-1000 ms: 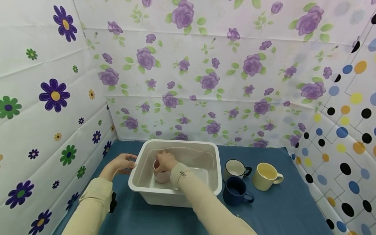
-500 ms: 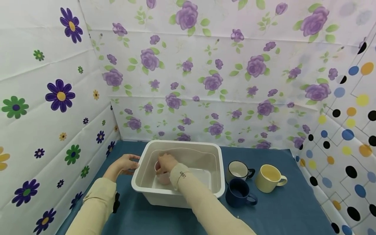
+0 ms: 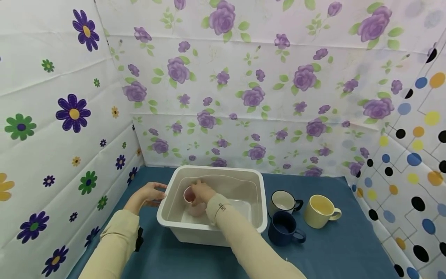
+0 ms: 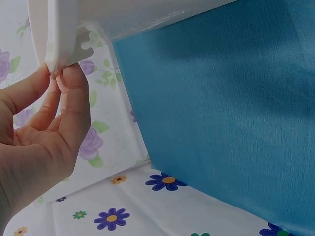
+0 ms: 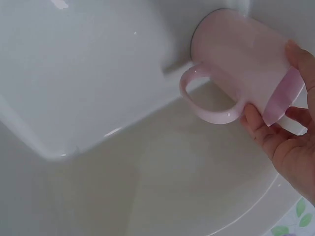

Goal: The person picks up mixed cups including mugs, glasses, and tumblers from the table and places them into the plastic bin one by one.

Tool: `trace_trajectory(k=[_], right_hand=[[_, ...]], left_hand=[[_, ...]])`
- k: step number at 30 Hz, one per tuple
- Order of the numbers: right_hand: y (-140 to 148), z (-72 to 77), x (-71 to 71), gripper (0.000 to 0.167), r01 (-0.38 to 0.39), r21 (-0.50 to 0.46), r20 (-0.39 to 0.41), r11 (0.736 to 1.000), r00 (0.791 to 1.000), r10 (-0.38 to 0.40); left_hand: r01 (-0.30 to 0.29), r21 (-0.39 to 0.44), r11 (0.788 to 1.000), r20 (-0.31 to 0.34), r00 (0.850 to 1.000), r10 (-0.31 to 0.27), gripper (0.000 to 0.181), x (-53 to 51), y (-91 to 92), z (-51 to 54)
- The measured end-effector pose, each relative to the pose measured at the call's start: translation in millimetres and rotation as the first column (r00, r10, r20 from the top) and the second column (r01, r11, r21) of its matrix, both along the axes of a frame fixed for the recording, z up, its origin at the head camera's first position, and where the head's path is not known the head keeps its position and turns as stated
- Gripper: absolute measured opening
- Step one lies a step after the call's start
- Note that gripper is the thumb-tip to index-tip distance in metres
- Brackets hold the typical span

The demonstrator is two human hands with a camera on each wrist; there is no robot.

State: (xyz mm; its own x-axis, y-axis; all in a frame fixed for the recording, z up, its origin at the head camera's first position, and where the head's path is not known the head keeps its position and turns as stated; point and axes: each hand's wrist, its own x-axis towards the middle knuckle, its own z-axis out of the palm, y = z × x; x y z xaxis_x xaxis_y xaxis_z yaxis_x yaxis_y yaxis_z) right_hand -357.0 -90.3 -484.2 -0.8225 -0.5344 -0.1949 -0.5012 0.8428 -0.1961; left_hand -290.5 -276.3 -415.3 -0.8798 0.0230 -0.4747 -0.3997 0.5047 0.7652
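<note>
A pink mug [image 3: 196, 209] stands inside the white basin [image 3: 195, 225], toward its left side. My right hand [image 3: 203, 192] grips the mug's rim; in the right wrist view that hand [image 5: 290, 142] has its thumb and fingers on both sides of the rim of the pink mug [image 5: 241, 54], near the handle. At the basin's left rim is my left hand [image 3: 148, 195]. The left wrist view shows this hand [image 4: 49, 128] pinching the rim of the basin [image 4: 61, 34] between thumb and fingertips.
Right of the basin, a white mug with a black handle [image 3: 283, 201], a navy mug [image 3: 283, 228] and a yellow mug [image 3: 318, 212] stand on the blue cloth [image 3: 334, 248]. Patterned sheets [image 3: 258, 128] rise behind and at both sides.
My right hand has shifted slightly right on the pink mug, and more of the mug's opening shows. The left hand stays at the basin's rim. The whole head view has moved slightly.
</note>
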Motion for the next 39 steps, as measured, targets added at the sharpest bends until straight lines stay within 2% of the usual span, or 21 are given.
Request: trace_trajectory(k=[5, 8, 16, 23, 28, 34, 39], right_hand=[[3.4, -2.9, -2.6, 0.063, -0.001, 0.002, -0.016, 1.000, 1.000, 0.001], [5.8, 0.4, -1.9, 0.062, -0.022, 0.011, -0.026, 1.000, 0.999, 0.022], [20.0, 17.8, 3.0, 0.056, -0.116, 0.143, -0.112, 0.983, 0.985, 0.133], [33.3, 28.7, 6.0, 0.057, -0.152, 0.119, -0.027, 0.981, 0.987, 0.156], [36.0, 37.6, 9.3, 0.059, -0.186, 0.127, -0.019, 0.974, 0.982, 0.190], [45.0, 44.8, 11.7, 0.058, -0.208, 0.170, -0.004, 0.963, 0.977, 0.212], [56.6, 51.9, 13.9, 0.056, -0.279, 0.152, 0.030, 0.948, 0.960, 0.278]], left_hand=[[-0.001, 0.009, 1.000, 0.001, 1.000, 0.001, 0.052, -1.1, 1.9, -0.7], [-0.004, -0.004, 1.000, -0.003, 1.000, 0.004, 0.052, -1.3, 0.8, -0.5], [0.002, 0.001, 1.000, 0.006, 1.000, -0.002, 0.053, 0.5, 4.5, -0.3], [0.017, 0.001, 1.000, 0.032, 0.999, -0.017, 0.053, -2.1, 0.5, 0.8], [0.041, 0.000, 0.999, 0.060, 0.997, -0.041, 0.054, -3.7, -5.5, 5.1], [0.057, 0.013, 0.998, 0.070, 0.996, -0.058, 0.053, -5.0, -2.7, 7.2], [0.066, -0.002, 0.998, 0.066, 0.996, -0.065, 0.052, -5.1, -0.5, 7.3]])
